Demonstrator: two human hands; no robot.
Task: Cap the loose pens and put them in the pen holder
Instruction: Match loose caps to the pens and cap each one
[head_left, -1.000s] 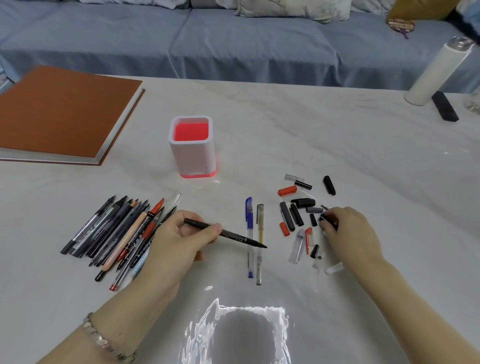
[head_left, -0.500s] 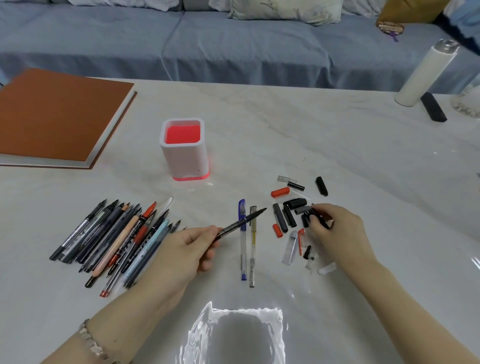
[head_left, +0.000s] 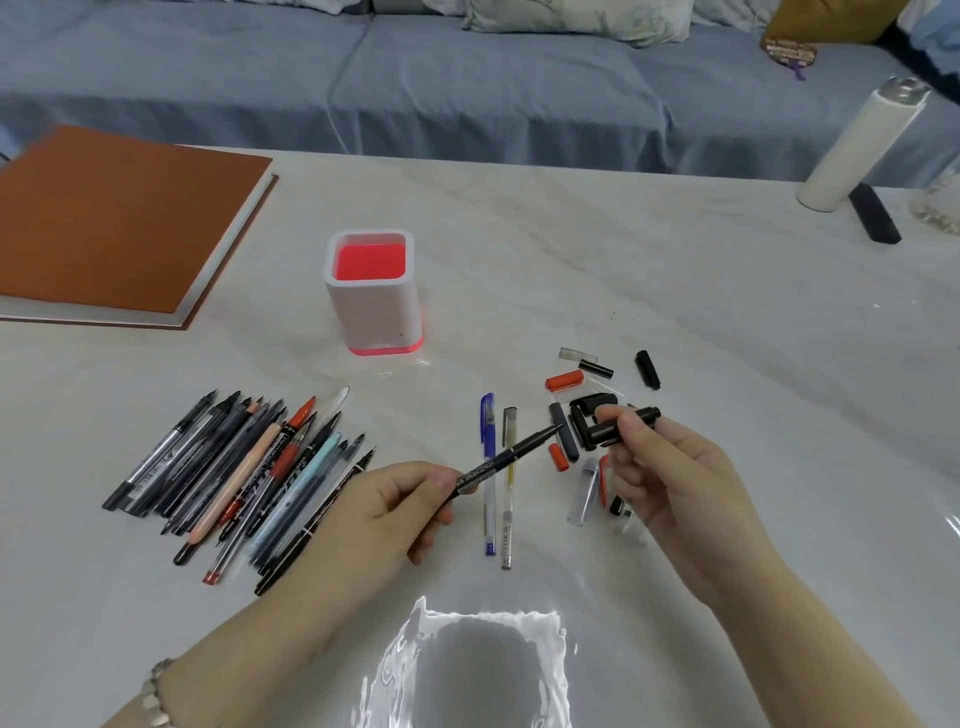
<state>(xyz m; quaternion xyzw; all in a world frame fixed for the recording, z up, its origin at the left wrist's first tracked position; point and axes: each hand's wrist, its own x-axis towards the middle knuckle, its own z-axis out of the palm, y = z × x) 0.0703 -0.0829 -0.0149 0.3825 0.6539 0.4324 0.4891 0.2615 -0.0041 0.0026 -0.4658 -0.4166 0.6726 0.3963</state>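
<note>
My left hand (head_left: 384, 509) grips an uncapped black pen (head_left: 511, 456), its tip pointing up and right. My right hand (head_left: 675, 483) pinches a black cap (head_left: 621, 427) a little above the table, just right of the pen's tip. The cap and the tip are apart. The white pen holder (head_left: 372, 296) with a red inside stands upright behind my hands. Several uncapped pens (head_left: 244, 478) lie fanned out at the left. A blue pen (head_left: 487, 467) and a clear pen (head_left: 508, 483) lie side by side in the middle. Several loose caps (head_left: 566, 382) are scattered under and behind my right hand.
A brown book (head_left: 119, 223) lies at the far left. A white bottle (head_left: 857, 145) and a flat black object (head_left: 875, 213) stand at the far right of the marble table (head_left: 727, 322). A blue sofa (head_left: 467, 83) runs along the table's far edge.
My left hand turned the black pen so its tip points up and right. My right hand picked a black cap out of the pile and lifted it toward the tip.
</note>
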